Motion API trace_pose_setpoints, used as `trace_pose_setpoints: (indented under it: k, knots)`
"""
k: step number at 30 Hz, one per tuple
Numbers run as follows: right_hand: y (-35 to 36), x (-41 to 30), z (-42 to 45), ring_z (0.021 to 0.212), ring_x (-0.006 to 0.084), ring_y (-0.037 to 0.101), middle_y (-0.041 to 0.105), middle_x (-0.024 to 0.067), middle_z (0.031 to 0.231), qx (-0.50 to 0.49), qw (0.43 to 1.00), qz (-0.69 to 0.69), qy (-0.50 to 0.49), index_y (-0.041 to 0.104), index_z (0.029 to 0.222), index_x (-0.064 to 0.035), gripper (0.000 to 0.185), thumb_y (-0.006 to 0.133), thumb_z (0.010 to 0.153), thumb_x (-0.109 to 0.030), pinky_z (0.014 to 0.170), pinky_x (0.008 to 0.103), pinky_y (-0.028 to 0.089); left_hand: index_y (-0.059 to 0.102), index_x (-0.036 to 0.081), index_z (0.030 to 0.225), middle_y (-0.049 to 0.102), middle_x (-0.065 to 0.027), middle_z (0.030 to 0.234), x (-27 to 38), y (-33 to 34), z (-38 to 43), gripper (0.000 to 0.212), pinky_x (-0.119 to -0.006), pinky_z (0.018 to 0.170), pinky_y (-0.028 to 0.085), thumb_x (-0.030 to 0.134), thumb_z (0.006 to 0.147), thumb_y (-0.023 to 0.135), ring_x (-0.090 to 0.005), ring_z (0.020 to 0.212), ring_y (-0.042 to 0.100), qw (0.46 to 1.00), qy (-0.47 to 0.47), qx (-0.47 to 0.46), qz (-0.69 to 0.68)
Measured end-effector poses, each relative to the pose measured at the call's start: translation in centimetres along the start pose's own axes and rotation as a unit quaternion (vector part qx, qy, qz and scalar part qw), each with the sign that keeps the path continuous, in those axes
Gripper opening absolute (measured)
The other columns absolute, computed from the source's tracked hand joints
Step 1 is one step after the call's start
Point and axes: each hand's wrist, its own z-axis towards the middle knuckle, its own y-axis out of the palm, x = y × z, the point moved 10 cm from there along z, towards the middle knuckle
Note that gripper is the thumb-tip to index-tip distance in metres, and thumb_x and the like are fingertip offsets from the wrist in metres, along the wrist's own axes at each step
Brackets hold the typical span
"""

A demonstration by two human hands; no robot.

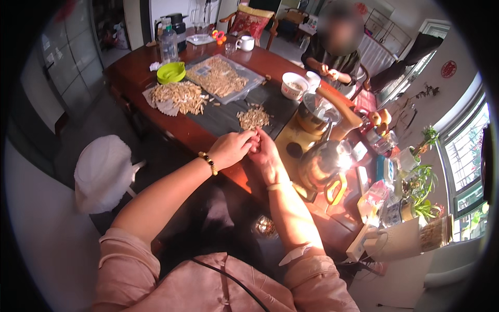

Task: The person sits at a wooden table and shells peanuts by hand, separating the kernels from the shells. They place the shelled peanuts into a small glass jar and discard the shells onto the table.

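Note:
My left hand (pixel 232 148), with a beaded bracelet at its wrist, meets my right hand (pixel 266 150) over the near edge of the table. The fingertips press together; whatever may be pinched between them is too small to make out. Just beyond the fingers lies a small heap of dry tan pieces (pixel 254 117) on a dark mat (pixel 218 121). To its left, a bigger pile of similar pale pieces (pixel 177 96) spreads over a whitish sheet (pixel 168 109). More of them cover a clear plastic bag (pixel 255 79) lying flat behind.
A green bowl (pixel 171 73) and a plastic bottle (pixel 168 48) stand at the back left. On the right are a shiny kettle (pixel 317 163) and a pot (pixel 312 121). Across the table, a person (pixel 331 54) works with both hands near a white bowl (pixel 291 91).

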Motion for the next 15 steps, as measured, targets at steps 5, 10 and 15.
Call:
trace_pose_setpoints:
  k: [5,10,15]
  knots:
    - [0.3,0.2,0.8,0.048,0.0082,0.043,0.048,-0.0017,0.057,0.005,0.999,0.032,-0.024,0.050,0.074,-0.0086,0.021,0.045,0.090,-0.022,0.042,0.0195,0.036,0.050,0.007,0.102,0.062,-0.0127,0.087,0.7,1.6,-0.7,0.021,-0.037,0.065,0.049,0.013,0.082,0.050,-0.0310,0.078,0.059,0.998,-0.007,-0.032,0.052]
    - [0.6,0.8,0.9,0.058,0.0133,0.051,0.053,0.0038,0.065,-0.069,0.997,0.033,0.008,0.050,0.075,-0.0061,0.022,0.042,0.091,-0.020,0.054,0.0237,0.045,0.052,0.006,0.103,0.060,-0.0152,0.087,0.1,2.3,-0.9,0.023,-0.041,0.067,0.048,0.014,0.081,0.050,-0.0321,0.079,0.058,0.994,-0.029,-0.033,0.095]
    - [0.8,0.9,0.4,0.064,0.0167,0.052,0.054,0.0062,0.069,-0.035,0.999,0.028,-0.023,0.050,0.076,-0.0050,0.023,0.039,0.092,-0.017,0.061,0.0266,0.047,0.052,0.006,0.098,0.060,-0.0161,0.090,-1.1,2.4,-0.9,0.020,-0.041,0.067,0.048,0.014,0.080,0.051,-0.0319,0.081,0.058,0.985,-0.069,-0.053,0.151]
